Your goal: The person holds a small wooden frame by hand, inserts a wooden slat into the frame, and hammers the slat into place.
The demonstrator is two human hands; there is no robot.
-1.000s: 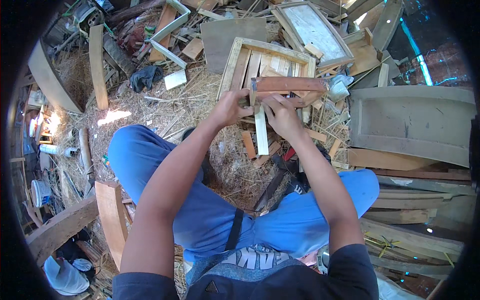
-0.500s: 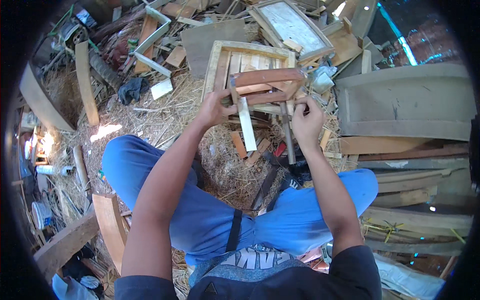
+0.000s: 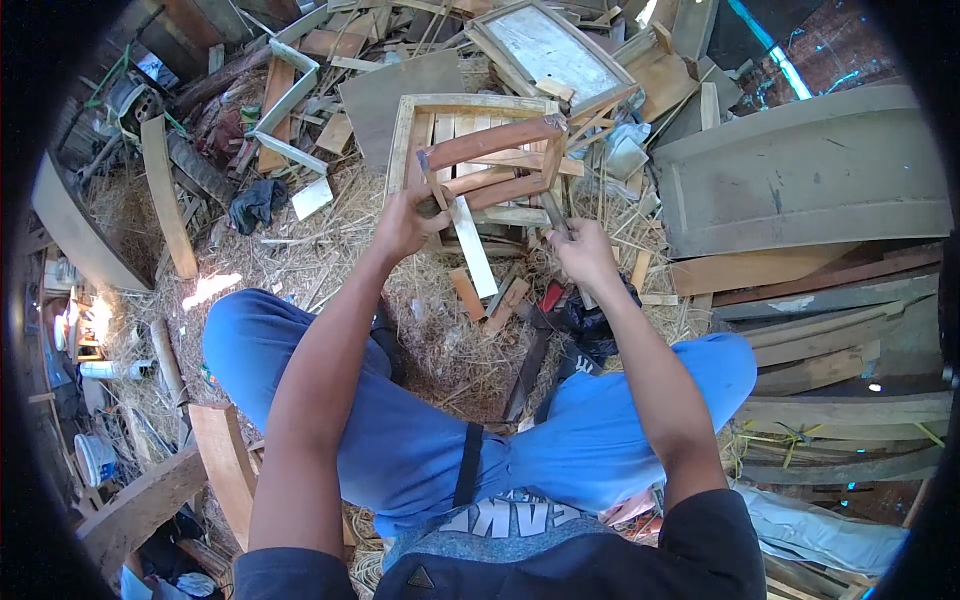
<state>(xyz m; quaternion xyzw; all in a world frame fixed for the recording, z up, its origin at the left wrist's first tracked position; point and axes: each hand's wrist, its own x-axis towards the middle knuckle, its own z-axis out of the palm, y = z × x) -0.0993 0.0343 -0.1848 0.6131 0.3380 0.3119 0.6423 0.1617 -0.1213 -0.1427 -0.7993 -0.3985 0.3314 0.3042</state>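
Note:
My left hand [image 3: 404,226] is closed around the lower left corner of a small reddish-brown wooden frame [image 3: 490,143], held tilted above the ground. A white strip [image 3: 474,248] slants down from the frame beside that hand's fingers. My right hand [image 3: 586,254] is wrapped round a narrow dark wooden stick [image 3: 556,213], whose upper end meets the frame's lower right corner. Whether the stick is fastened there I cannot tell. Just behind, a larger pale wooden frame with slats [image 3: 403,150] is partly covered by the one I hold.
Straw and wood scraps cover the ground between my knees. A large grey panel [image 3: 800,175] and stacked boards [image 3: 820,300] fill the right side. Farther off lies a framed pale panel [image 3: 550,50]. Curved planks [image 3: 168,195] stand at the left, and a thick beam [image 3: 140,505] is nearby.
The small frame has shifted left and tilted more. My right hand has moved down from beside the frame's right end and now grips the dark stick. The whole view has shifted slightly.

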